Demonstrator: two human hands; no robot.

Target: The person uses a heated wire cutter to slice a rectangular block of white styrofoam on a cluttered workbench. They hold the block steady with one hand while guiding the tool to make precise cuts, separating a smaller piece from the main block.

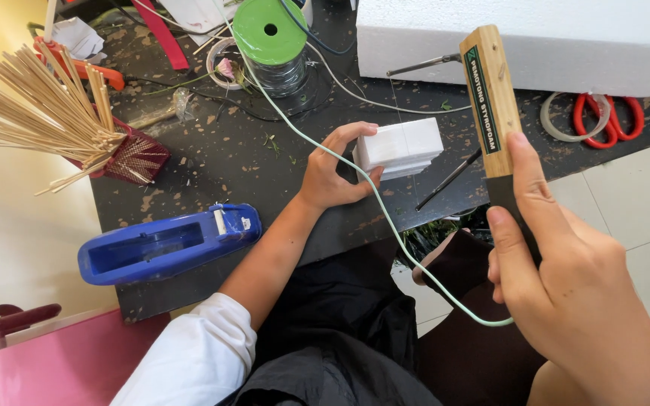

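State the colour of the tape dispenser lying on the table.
Blue: the tape dispenser is solid blue, seen best in the head view.

A blue tape dispenser [167, 244] lies at the near left edge of the dark, speckled table [227, 158]. Farther left, a bundle of thin wooden sticks [35, 113] fans out of a dark red mesh holder [138, 158]. At the far side stands a spool with a green top [270, 31]. Red-handled scissors [607, 116] lie to the right, near a large white foam slab [520, 37]. A pink bag [69, 361] sits at the near left corner.
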